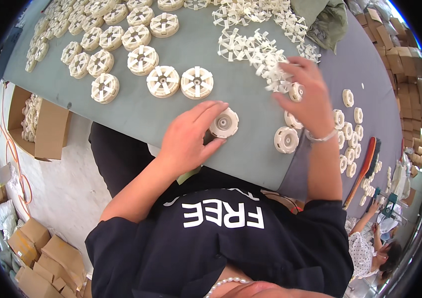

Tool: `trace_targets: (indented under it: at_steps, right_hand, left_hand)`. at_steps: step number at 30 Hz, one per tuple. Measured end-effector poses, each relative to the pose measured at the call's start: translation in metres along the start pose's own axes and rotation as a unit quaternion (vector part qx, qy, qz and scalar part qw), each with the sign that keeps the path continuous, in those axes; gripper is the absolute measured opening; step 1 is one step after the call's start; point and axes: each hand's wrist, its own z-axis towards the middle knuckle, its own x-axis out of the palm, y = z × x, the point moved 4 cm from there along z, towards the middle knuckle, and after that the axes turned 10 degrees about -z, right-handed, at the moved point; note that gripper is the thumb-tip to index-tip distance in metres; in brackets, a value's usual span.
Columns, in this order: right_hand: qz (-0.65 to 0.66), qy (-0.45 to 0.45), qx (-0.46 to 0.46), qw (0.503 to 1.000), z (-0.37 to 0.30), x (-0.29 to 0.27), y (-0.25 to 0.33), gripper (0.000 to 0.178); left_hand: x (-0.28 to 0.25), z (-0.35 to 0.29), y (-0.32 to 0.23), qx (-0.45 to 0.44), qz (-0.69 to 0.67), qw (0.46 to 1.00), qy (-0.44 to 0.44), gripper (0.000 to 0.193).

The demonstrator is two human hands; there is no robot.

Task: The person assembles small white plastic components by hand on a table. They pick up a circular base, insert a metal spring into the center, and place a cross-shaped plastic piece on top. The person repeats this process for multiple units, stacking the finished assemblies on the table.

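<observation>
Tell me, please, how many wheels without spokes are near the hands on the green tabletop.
4: one wheel in the left hand, three wheels by the right hand; it may hide others.

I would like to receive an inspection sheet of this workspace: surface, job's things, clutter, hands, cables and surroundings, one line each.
Surface: table, grey-green at left, greyish purple at right.
Job's things: cream round part in the left hand; white spoked pieces piled ahead; spoke-topped round parts spread at left.
Clutter: red-handled brush at right; crumpled green cloth beside the pile.
Hands: left grips the part; right hand, blurred, open by the pile, contact unclear.
Cables: orange cable or hose, left floor.
Surroundings: cardboard boxes both sides; another person, far right.
</observation>
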Motion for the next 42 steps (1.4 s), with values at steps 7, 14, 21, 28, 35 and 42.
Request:
trace_targets:
  at_steps: [7,14,21,28,35,42]
  right_hand:
    - [0.107,0.009,0.012,0.994,-0.018,0.002,0.015,0.053]
    - [0.215,0.089,-0.092,0.968,-0.046,0.055,0.069,0.055]
    - [0.136,0.086,-0.116,0.980,-0.048,0.064,0.074,0.055]
    - [0.066,0.049,-0.113,0.990,-0.050,0.062,0.075,0.055]
    - [-0.122,-0.104,0.134,0.978,-0.128,-0.013,-0.012,0.053]
    - [-0.006,-0.022,0.339,0.940,-0.189,-0.026,-0.059,0.044]
  left_hand:
    - [0.001,-0.009,0.003,-0.114,-0.090,0.989,0.015,0.084]
    - [-0.004,-0.017,0.000,-0.140,-0.159,0.977,0.014,0.091]
    - [0.001,-0.021,0.011,-0.137,-0.178,0.974,-0.023,0.071]
    - [0.002,-0.009,-0.001,-0.119,-0.132,0.984,-0.022,0.069]
    - [-0.037,0.010,0.013,0.031,-0.012,0.988,-0.154,0.076]
    - [-0.019,0.042,-0.034,0.045,-0.018,0.994,-0.100,0.049]
